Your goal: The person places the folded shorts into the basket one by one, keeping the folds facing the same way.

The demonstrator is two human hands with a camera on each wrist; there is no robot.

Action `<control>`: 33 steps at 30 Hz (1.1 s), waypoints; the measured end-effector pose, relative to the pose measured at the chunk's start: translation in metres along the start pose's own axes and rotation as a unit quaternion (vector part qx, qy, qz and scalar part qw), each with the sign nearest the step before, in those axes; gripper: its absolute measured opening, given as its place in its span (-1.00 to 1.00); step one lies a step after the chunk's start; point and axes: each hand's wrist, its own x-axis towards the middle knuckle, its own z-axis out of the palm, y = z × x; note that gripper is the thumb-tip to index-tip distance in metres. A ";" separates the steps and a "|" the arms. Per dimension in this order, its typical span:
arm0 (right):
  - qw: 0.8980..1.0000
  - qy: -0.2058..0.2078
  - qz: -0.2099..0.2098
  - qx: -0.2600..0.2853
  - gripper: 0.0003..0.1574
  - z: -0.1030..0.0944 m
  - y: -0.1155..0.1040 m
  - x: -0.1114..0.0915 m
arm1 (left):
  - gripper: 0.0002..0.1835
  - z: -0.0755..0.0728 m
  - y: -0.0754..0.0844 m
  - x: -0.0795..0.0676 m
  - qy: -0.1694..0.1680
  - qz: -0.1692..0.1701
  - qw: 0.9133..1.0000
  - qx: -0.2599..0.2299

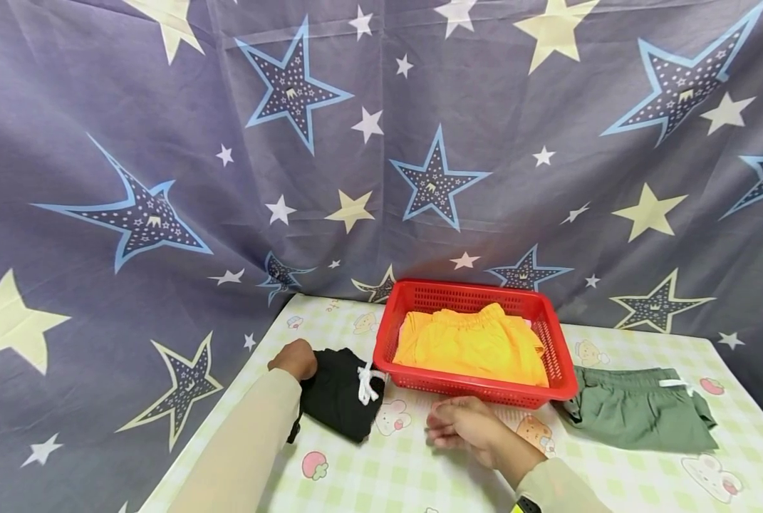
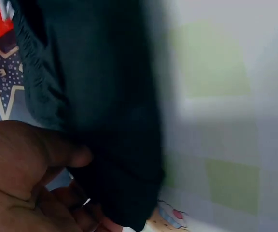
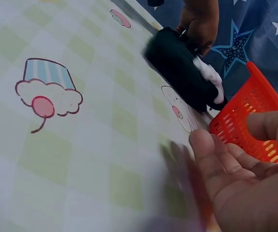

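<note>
Folded black shorts (image 1: 338, 399) with a white drawstring (image 1: 367, 385) lie at the table's left, just beside the red basket (image 1: 563, 356). My left hand (image 1: 295, 358) grips their far left edge; in the left wrist view the thumb (image 2: 57, 152) lies on the dark cloth (image 2: 105, 96) and the fingers curl under it. My right hand (image 1: 459, 425) is open, fingers relaxed, low over the table in front of the basket and holding nothing. The right wrist view shows its palm (image 3: 247, 181), the black shorts (image 3: 177, 72), my left hand (image 3: 199, 24) and a corner of the basket (image 3: 247, 116).
A yellow garment (image 1: 472, 343) fills the basket. Green shorts (image 1: 637, 415) lie flat to its right. The table (image 1: 381, 470) has a green-checked cloth with cartoon prints. A star-patterned sheet (image 1: 381, 142) hangs close behind and around the left edge.
</note>
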 end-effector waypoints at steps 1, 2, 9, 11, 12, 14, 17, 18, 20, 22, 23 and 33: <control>1.000 -0.003 0.004 -0.001 -0.54 0.000 0.000 0.000 | -0.65 -0.001 0.001 -0.001 -0.009 0.003 1.000 0.007; 1.000 -0.007 0.008 -0.001 -0.56 0.001 0.001 0.000 | -0.69 -0.003 0.003 -0.003 -0.018 0.006 1.000 0.015; 0.999 -0.028 0.034 0.001 -0.62 0.005 0.006 -0.001 | -0.88 -0.016 0.014 -0.013 -0.125 0.065 0.982 0.123; 0.999 -0.028 0.038 0.003 -0.64 0.006 0.008 -0.001 | -0.78 -0.017 0.016 -0.013 -0.154 0.067 0.977 0.133; 0.999 -0.029 0.041 0.004 -0.65 0.006 0.009 -0.001 | -0.72 -0.017 0.017 -0.013 -0.166 0.067 0.975 0.134; 0.999 -0.028 0.044 0.006 -0.67 0.007 0.011 -0.001 | -0.65 -0.016 0.018 -0.012 -0.188 0.070 0.971 0.131; 0.999 -0.028 0.043 0.010 -0.68 0.008 0.011 -0.001 | -0.63 -0.015 0.018 -0.012 -0.221 0.081 0.965 0.119; 0.999 -0.028 0.043 0.011 -0.69 0.008 0.011 -0.001 | -0.65 -0.014 0.018 -0.012 -0.227 0.084 0.964 0.113; 0.999 -0.027 0.042 0.013 -0.71 0.008 0.012 -0.001 | -0.71 -0.013 0.018 -0.014 -0.235 0.090 0.963 0.100; 0.999 -0.026 0.040 0.013 -0.74 0.008 0.012 -0.001 | -0.77 -0.011 0.019 -0.017 -0.236 0.095 0.964 0.082; 0.999 -0.024 0.040 0.012 -0.75 0.008 0.012 -0.002 | -0.80 -0.010 0.020 -0.019 -0.236 0.095 0.965 0.066; 0.998 0.023 0.053 -0.008 -0.92 0.001 0.013 -0.005 | -0.88 -0.001 0.028 -0.032 -0.267 0.085 0.956 -0.090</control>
